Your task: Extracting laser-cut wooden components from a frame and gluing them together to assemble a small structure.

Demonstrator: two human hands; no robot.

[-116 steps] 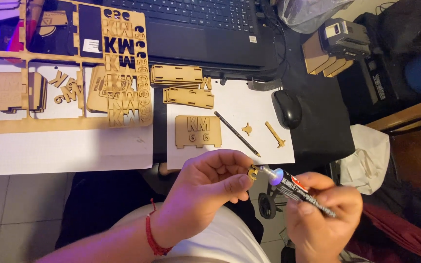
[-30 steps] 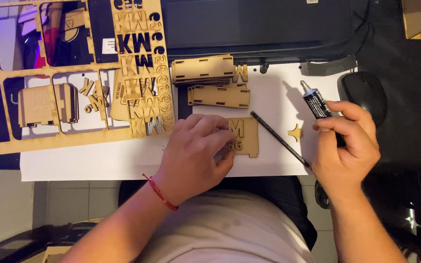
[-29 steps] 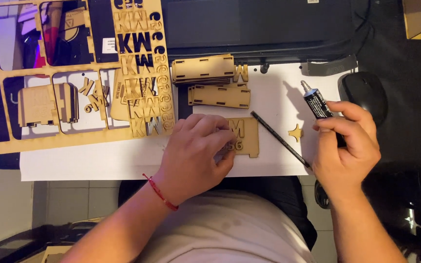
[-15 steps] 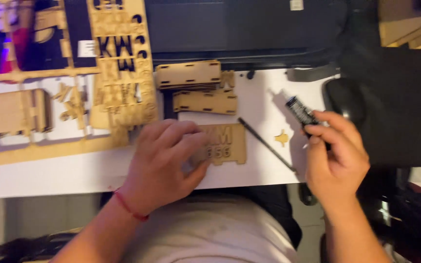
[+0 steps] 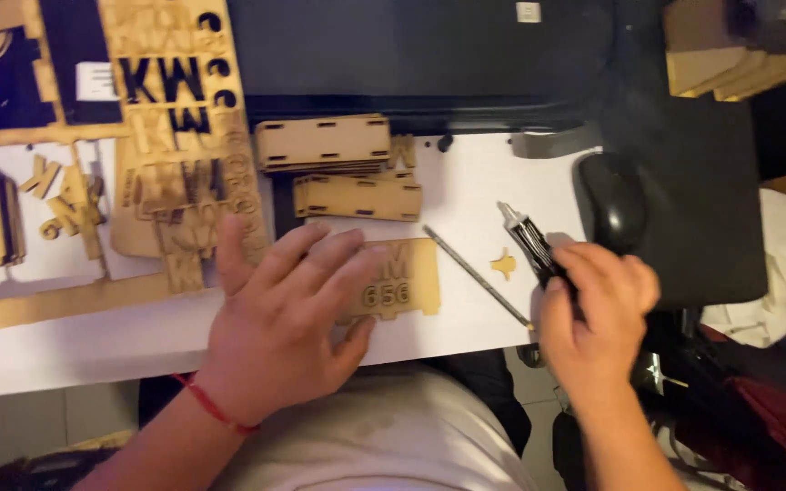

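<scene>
Left hand pinning the wooden plate, right hand gripping the glue tube beside it.

The left hand (image 5: 288, 332) is lying flat, fingers spread, on the wooden plate (image 5: 402, 282), pressing rather than grasping it. The right hand (image 5: 598, 314) is clenching the glue tube (image 5: 528, 241), whose long axis is slanting up and left, nozzle aiming toward the plate, with a thin rod (image 5: 479, 277) lying between them on the white sheet (image 5: 466, 182).

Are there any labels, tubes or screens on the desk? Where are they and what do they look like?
Small label: top left, on the dark panel; white rectangle.
Glue tube: in the right hand; slim, black, pale tip.
Laptop: top middle; dark, with a small white square sticker.
</scene>
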